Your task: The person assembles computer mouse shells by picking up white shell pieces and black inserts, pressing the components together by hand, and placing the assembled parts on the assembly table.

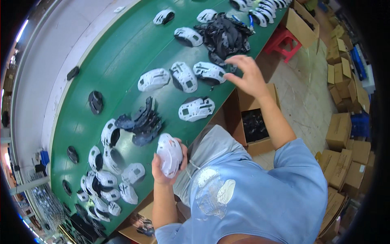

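Left grip [163, 178] holds shell [170, 155]; box [262, 148], black parts [255, 125]

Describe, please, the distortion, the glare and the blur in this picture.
Head view: fisheye distortion bows the edge of the green table, and the corners are black; same view: pale glare lies on its surface; same view: the right hand looks slightly soft, cause unclear.

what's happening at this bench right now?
A person's left hand holds a white shell above the near edge of a green table. The right hand is open beside another white shell; whether they touch is unclear. Two piles of dark pieces lie on the table, with more shells clustered at the left.
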`<state>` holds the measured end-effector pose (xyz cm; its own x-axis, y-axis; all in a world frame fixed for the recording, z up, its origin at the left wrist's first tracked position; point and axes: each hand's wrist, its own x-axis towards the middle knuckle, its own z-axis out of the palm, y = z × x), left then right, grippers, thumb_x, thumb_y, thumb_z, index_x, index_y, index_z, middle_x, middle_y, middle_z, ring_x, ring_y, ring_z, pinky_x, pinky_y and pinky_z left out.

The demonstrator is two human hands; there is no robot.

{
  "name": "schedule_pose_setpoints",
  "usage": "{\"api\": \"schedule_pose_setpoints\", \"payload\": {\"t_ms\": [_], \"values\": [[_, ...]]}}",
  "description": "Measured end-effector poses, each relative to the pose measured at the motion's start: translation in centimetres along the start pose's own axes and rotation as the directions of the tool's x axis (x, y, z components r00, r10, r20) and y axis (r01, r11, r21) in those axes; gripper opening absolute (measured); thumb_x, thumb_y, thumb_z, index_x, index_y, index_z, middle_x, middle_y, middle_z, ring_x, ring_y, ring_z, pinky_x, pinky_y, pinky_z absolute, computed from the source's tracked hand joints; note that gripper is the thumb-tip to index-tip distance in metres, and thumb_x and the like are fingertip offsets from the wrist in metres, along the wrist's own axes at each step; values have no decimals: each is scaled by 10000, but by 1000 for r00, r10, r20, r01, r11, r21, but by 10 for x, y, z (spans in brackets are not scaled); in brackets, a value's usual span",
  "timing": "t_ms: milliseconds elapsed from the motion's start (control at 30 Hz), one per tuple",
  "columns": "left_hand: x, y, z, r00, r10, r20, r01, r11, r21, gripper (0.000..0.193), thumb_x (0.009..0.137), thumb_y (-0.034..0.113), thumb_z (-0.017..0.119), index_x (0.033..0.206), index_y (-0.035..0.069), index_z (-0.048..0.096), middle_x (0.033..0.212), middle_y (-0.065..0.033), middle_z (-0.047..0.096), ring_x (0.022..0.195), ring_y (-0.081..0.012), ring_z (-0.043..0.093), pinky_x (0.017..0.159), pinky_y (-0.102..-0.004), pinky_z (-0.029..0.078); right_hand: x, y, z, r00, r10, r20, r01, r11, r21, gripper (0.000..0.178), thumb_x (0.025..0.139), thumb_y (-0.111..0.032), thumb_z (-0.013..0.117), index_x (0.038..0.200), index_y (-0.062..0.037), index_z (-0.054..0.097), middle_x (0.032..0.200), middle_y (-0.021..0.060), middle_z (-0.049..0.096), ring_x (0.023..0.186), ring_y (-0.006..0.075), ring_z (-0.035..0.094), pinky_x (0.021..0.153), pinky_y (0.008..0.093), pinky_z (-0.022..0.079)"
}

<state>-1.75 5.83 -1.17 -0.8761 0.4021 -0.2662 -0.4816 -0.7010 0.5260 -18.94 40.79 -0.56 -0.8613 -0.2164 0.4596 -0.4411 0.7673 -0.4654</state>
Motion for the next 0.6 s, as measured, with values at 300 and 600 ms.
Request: {"api": "schedule_pose_setpoints", "payload": {"t_ms": [300, 600], "values": [[26, -14, -18, 958, 282, -56, -277, 957, 85, 812, 785, 702, 699, 1286, 104, 473, 1006, -135, 587, 728, -233, 636, 622, -329, 527, -21, 39, 11, 995, 43, -88, -65, 964, -257, 343, 880, -269, 754, 1144, -59, 692, 1191, 141, 692, 1063, 296, 649, 927, 396, 498], [22, -5, -16, 942, 303, -142, -309, 951, -16, 929, 759, 870, 541, 1264, 92, 484, 926, -106, 589, 607, -214, 620, 553, -353, 515, -26, 80, 7, 978, 95, -188, -98, 995, -9, 237, 1017, -92, 581, 1230, -24, 658, 1050, 94, 729, 903, 120, 706, 764, 274, 556]]}}
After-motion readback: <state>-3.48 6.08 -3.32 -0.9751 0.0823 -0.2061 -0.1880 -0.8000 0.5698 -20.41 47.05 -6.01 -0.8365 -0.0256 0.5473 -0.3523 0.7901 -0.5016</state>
